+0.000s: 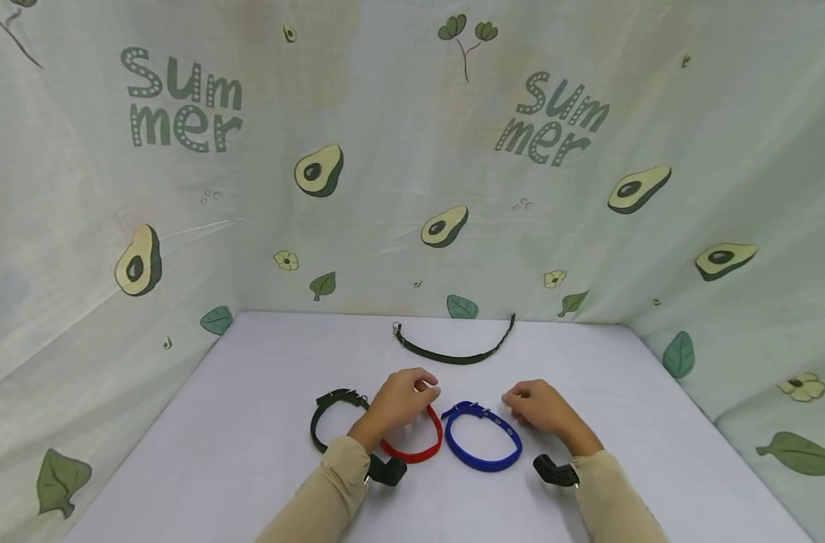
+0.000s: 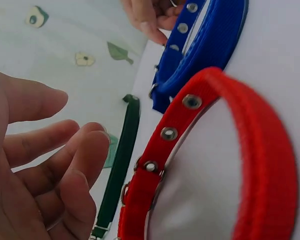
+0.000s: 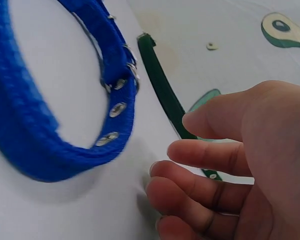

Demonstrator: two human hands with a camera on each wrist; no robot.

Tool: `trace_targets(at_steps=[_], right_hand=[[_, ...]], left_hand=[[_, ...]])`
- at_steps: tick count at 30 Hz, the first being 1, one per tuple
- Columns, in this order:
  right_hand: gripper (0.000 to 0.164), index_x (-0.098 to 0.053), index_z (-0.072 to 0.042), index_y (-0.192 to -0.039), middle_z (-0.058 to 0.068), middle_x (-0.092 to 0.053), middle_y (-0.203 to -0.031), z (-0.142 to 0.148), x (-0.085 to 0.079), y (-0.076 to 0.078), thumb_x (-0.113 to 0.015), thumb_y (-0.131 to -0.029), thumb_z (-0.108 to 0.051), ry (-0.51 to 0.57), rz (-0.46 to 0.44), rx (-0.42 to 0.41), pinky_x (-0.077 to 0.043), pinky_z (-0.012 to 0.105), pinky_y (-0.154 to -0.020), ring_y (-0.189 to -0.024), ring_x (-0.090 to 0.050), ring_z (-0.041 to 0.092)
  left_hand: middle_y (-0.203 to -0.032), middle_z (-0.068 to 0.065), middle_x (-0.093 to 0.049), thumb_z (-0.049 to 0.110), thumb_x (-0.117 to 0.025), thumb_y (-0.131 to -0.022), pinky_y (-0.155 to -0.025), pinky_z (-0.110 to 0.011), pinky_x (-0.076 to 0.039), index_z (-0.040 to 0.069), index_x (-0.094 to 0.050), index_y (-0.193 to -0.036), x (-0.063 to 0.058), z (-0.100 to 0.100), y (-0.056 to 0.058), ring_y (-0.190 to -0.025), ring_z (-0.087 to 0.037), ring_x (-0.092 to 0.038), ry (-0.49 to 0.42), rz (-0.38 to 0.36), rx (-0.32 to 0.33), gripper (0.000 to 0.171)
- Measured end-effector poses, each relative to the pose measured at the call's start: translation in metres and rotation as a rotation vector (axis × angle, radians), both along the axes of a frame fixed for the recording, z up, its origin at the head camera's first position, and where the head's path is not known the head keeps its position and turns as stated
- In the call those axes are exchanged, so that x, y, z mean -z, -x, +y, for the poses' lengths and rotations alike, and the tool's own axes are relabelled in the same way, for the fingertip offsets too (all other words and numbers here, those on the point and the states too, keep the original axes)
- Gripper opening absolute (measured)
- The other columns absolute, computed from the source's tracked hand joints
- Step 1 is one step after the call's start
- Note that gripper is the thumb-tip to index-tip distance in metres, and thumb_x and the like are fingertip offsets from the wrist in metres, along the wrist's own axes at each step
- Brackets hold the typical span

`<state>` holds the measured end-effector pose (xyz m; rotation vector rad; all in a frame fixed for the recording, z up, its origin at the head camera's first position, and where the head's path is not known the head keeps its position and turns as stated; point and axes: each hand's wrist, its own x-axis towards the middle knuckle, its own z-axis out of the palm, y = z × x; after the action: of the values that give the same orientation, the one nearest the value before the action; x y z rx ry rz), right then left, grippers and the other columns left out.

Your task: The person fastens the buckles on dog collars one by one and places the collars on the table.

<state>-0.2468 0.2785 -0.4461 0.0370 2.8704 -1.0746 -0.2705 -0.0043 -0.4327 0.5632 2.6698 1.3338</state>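
My left hand (image 1: 397,401) hovers over a red collar (image 1: 418,456), its fingers loosely bent and nothing between them. In the left wrist view, metal eyelets and a buckle show on the red collar (image 2: 265,150), apart from the fingertips. A buckled blue collar (image 1: 482,463) lies to the right of the red one. Just beyond its right side is my right hand (image 1: 547,409), relaxed, with bare fingers. The right wrist view shows a gap between that hand and the blue collar (image 3: 55,162). Partly behind my left forearm lies a dark buckled collar (image 1: 314,426).
Farther back, a dark green collar (image 1: 456,359) lies unbuckled in a shallow curve. All the collars rest on a white tabletop (image 1: 263,422). A cloth printed with avocados (image 1: 443,226) rises behind and on both sides. Black devices sit at both wrists.
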Motion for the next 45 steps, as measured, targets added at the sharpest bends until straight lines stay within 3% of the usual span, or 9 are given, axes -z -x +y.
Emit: trace_targets(at_steps=[5,11,17,22,27,32,36,40,45], right_hand=[[0.022,-0.071,-0.003,-0.099,0.005,-0.062,-0.076,0.008,-0.006,0.015,-0.061,-0.098,-0.023,0.029,-0.02,0.014,-0.047,0.031,-0.06,-0.067,-0.057,0.018],[0.023,-0.071,0.001,-0.099,0.006,-0.062,-0.074,0.013,-0.007,0.03,-0.06,-0.097,-0.018,0.095,0.031,0.095,-0.048,0.031,-0.057,-0.064,-0.057,0.018],[0.021,-0.071,0.002,-0.095,0.003,-0.061,-0.068,0.013,0.001,0.042,-0.06,-0.095,-0.016,0.129,0.079,0.132,-0.047,0.029,-0.054,-0.058,-0.055,0.015],[0.023,-0.07,0.001,-0.099,0.002,-0.06,-0.065,0.013,0.005,0.052,-0.057,-0.094,-0.017,0.076,0.094,0.143,-0.043,0.029,-0.055,-0.055,-0.052,0.015],[0.029,-0.068,0.001,-0.114,0.006,-0.068,-0.083,0.01,0.004,0.063,-0.057,-0.094,-0.018,0.089,0.095,0.169,-0.047,0.03,-0.063,-0.071,-0.059,0.017],[0.032,-0.064,0.003,-0.119,0.015,-0.068,-0.105,0.007,0.005,0.071,-0.059,-0.094,-0.016,0.069,0.133,0.17,-0.05,0.041,-0.08,-0.09,-0.063,0.025],[0.037,-0.061,0.006,-0.123,0.022,-0.066,-0.111,0.005,0.006,0.075,-0.059,-0.092,-0.013,0.01,0.157,0.146,-0.049,0.049,-0.087,-0.099,-0.061,0.033],[0.043,-0.059,0.004,-0.131,0.019,-0.067,-0.107,0.002,0.01,0.081,-0.06,-0.09,-0.011,-0.048,0.168,0.105,-0.05,0.047,-0.085,-0.094,-0.061,0.03],[0.049,-0.057,0.002,-0.136,0.011,-0.067,-0.096,-0.003,0.013,0.087,-0.063,-0.088,-0.007,-0.069,0.169,0.077,-0.049,0.043,-0.077,-0.082,-0.058,0.023]], left_hand=[[-0.081,0.005,-0.065,0.03,-0.067,-0.096,-0.062,-0.032,-0.049,0.013,-0.071,-0.112,-0.007,0.0,0.011,-0.063,-0.013,-0.061,0.103,0.026,-0.002,0.023],[-0.078,0.007,-0.066,0.032,-0.065,-0.096,-0.067,-0.035,-0.049,0.013,-0.071,-0.11,-0.017,0.0,0.02,-0.058,-0.012,-0.06,0.271,0.083,0.019,0.024],[-0.087,0.003,-0.069,0.031,-0.067,-0.095,-0.069,-0.035,-0.05,0.013,-0.072,-0.106,-0.014,-0.001,0.032,-0.069,-0.012,-0.059,0.348,0.117,-0.013,0.022],[-0.084,0.005,-0.066,0.032,-0.066,-0.095,-0.068,-0.035,-0.049,0.014,-0.073,-0.104,-0.007,0.005,0.042,-0.073,-0.014,-0.058,0.395,0.153,0.006,0.021],[-0.082,0.003,-0.065,0.033,-0.066,-0.096,-0.069,-0.036,-0.05,0.013,-0.073,-0.109,-0.006,0.012,0.053,-0.075,-0.017,-0.058,0.452,0.19,0.041,0.025],[-0.104,-0.003,-0.071,0.034,-0.066,-0.096,-0.077,-0.039,-0.051,0.012,-0.073,-0.111,-0.011,0.011,0.062,-0.084,-0.018,-0.059,0.449,0.142,0.052,0.027],[-0.105,-0.004,-0.07,0.033,-0.065,-0.096,-0.078,-0.041,-0.051,0.012,-0.073,-0.11,-0.012,0.01,0.068,-0.085,-0.02,-0.059,0.434,0.093,0.039,0.026],[-0.104,-0.004,-0.07,0.032,-0.065,-0.096,-0.081,-0.042,-0.051,0.012,-0.073,-0.108,-0.009,0.007,0.075,-0.086,-0.021,-0.059,0.469,0.084,0.015,0.024],[-0.114,-0.003,-0.07,0.029,-0.065,-0.095,-0.084,-0.042,-0.051,0.017,-0.072,-0.117,-0.001,0.004,0.088,-0.092,-0.021,-0.061,0.48,0.144,0.002,0.026]])
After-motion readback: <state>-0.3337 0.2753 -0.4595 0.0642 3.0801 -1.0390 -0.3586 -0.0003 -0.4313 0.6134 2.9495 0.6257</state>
